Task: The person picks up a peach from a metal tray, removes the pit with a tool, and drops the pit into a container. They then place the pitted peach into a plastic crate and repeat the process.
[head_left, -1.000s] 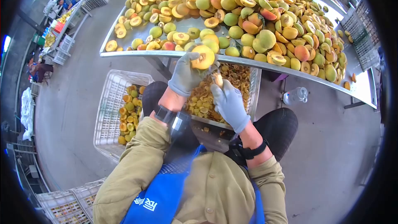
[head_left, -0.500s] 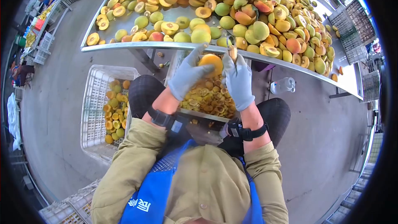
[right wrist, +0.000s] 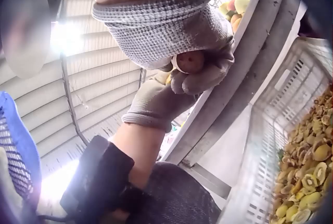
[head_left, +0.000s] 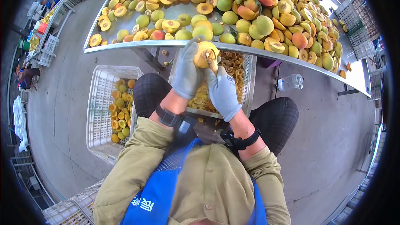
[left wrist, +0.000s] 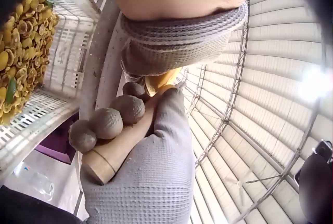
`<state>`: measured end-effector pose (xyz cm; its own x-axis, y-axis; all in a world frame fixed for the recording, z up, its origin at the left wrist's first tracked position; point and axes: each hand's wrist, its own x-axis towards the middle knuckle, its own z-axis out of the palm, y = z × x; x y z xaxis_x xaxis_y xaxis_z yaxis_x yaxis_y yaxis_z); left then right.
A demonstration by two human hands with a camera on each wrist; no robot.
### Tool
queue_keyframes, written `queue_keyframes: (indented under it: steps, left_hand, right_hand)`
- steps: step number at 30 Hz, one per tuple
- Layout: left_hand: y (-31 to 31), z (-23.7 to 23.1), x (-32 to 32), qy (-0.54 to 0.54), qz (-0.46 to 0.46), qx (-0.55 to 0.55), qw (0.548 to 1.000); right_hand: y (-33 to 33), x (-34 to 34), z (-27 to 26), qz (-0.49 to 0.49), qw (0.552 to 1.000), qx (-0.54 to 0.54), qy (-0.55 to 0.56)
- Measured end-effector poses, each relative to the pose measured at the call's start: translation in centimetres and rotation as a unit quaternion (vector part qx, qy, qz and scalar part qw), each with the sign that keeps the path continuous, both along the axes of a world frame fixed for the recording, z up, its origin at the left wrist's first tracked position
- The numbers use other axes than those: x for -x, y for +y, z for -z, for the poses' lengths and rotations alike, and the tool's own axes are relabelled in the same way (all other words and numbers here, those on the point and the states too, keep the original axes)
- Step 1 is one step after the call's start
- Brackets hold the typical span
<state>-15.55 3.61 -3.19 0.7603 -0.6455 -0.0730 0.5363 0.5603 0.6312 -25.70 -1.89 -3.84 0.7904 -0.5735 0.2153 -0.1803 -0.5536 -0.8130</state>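
Observation:
Just in front of the table edge, my gloved left hand (head_left: 186, 71) holds a halved yellow peach (head_left: 201, 52), cut face up. My gloved right hand (head_left: 225, 93) grips a pitting tool (left wrist: 120, 151) by its wooden handle, fingers wrapped round it in the left wrist view. The tool's curved metal end lies at the middle of the cut face in the head view. From the right wrist, the butt of the handle shows in the fist, and the peach is mostly hidden behind the gloves. Both hands are above a crate (right wrist: 260, 146) of pits and peach scraps.
A metal table (head_left: 112, 46) bears a large heap of whole and halved peaches (head_left: 250, 8). To the left on the floor stands a white crate (head_left: 92, 121) partly filled with peach halves (head_left: 121, 112). A clear plastic bottle (head_left: 290, 82) is to the right, below the table.
My hands drew apart half a second ago, the peach half then showing its rounded side. Now they are together again, with a cut face up and the tool's end at its middle.

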Motion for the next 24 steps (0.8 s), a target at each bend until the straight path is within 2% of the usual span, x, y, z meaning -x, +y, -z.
queue_keyframes:
  steps: [4, 6, 7, 9, 12, 14, 16, 19, 20, 22, 24]
  left_hand:
    - [0.2, -0.6, 0.5, -0.006, -0.01, -0.03, 0.999]
    - [-0.1, -0.3, 0.5, -0.038, -0.038, -0.09, 0.994]
    - [-0.2, -0.1, 0.4, -0.054, -0.052, -0.12, 0.99]
    - [-0.5, -0.4, 0.6, -0.04, -0.066, -0.114, 0.991]
    - [-0.7, -0.1, 0.2, -0.045, -0.071, -0.11, 0.99]
    - [-0.3, 0.1, 0.0, -0.061, -0.062, -0.113, 0.99]
    - [-0.1, 0.0, -0.2, -0.081, -0.039, -0.115, 0.989]
    - [0.1, 0.2, -0.3, -0.144, -0.005, -0.087, 0.986]
    - [0.3, 0.1, -0.3, -0.13, 0.017, -0.074, 0.989]
    - [0.6, 0.0, -0.2, -0.107, 0.061, -0.046, 0.991]
    - [0.8, -0.1, -0.4, -0.149, 0.091, -0.041, 0.984]
  right_hand:
    - [0.6, -0.4, 0.5, 0.005, 0.999, -0.021, 0.026]
    - [1.0, -0.5, 0.7, 0.003, 0.999, -0.039, 0.035]
    - [1.1, -0.7, 1.0, 0.002, 1.0, -0.022, 0.014]
    - [1.1, -0.7, 1.8, -0.002, 1.0, 0.009, -0.022]
    - [0.9, -0.6, 0.9, -0.049, 0.983, -0.174, 0.039]
    - [0.5, -0.2, -1.4, -0.098, 0.929, -0.351, 0.065]
    - [-0.3, 0.2, -3.4, -0.138, 0.854, -0.493, 0.092]
    - [-1.7, 1.3, -4.0, -0.22, 0.703, -0.671, 0.085]
    - [-1.7, 1.5, -4.2, -0.223, 0.71, -0.662, 0.087]
    - [-2.5, 1.8, -4.1, -0.242, 0.67, -0.695, 0.092]
    - [-2.8, 2.3, -3.3, -0.262, 0.614, -0.74, 0.078]
